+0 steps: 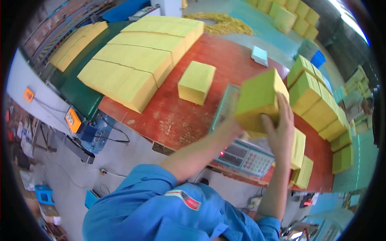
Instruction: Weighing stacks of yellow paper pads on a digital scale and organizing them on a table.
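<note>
Both my hands hold a thick yellow block that looks like stacked paper [255, 98], tilted above a digital scale [245, 157]. My right hand [280, 126] grips its right side, thumb on the near face and fingers along the edge. My left hand [237, 125] meets the block's lower left; it is blurred and its fingers are hidden behind the block. A similar single block [196, 82] lies on the red table [169, 128], left of the scale. Right of the scale, partly behind my right forearm, stand more yellow stacks [298, 149].
A long row of yellow blocks [132, 64] spans the table's left, beside a green conveyor belt [78, 86]. More stacks [317, 102] line the right edge. A small pale box [259, 55] sits at the far edge. An orange switch box [72, 120] is at left.
</note>
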A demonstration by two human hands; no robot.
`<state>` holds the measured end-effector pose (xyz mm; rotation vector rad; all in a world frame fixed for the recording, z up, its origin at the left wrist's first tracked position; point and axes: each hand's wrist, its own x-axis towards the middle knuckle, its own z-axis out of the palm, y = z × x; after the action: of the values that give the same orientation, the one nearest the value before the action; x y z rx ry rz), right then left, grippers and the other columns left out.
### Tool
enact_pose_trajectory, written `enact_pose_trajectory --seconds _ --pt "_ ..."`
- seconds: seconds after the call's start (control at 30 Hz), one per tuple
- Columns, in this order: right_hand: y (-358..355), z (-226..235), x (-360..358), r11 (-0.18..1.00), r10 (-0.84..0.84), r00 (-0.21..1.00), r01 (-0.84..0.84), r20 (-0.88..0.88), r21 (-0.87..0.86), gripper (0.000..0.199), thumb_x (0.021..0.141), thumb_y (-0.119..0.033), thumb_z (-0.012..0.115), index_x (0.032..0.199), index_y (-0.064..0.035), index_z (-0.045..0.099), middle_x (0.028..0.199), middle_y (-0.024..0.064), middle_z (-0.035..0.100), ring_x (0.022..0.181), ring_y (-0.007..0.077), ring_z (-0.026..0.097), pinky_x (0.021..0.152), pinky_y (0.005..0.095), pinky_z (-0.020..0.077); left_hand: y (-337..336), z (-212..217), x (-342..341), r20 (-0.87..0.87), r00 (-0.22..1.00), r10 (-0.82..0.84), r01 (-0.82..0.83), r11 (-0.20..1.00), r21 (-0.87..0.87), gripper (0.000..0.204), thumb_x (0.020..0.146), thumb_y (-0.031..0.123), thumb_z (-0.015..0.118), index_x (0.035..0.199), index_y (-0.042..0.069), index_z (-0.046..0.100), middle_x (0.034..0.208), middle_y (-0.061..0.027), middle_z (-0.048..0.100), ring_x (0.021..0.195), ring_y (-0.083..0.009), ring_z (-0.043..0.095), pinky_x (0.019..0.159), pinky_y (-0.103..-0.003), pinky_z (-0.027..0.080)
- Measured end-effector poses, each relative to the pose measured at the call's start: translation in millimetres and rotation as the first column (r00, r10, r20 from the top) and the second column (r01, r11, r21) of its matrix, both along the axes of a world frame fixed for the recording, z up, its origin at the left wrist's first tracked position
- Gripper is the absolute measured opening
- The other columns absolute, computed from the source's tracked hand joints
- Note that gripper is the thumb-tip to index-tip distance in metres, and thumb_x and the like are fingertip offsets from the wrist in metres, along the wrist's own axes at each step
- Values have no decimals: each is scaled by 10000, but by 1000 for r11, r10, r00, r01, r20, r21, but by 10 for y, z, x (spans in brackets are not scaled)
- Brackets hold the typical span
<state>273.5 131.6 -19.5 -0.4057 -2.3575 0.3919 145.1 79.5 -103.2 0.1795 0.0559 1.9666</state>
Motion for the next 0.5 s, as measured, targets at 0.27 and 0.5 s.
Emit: enact_pose_trajectory --seconds 0.27,0.5 --pt "159 -172 26 999 -8 987 15 162 -40 666 776 -69 702 1399 -35 469 1418 206 478 1321 390 437 1096 450 369 -1027 -126 23 -153 937 -314 184 817 -547 652 988 559 443 1370 33 493 1306 -146 577 1178 -251 576 988 -407 475" --pt "-163 -232 -9 991 2 951 -43 309 126 713 737 -49 711 1406 -53 466 1450 203 438 1373 404 358 1122 483 320 -627 -194 -1494 -687 -277 -672 -950 84 301 935 750 545 737 1472 92 355 1535 -303 241 1396 -510 257 1077 -653 289"
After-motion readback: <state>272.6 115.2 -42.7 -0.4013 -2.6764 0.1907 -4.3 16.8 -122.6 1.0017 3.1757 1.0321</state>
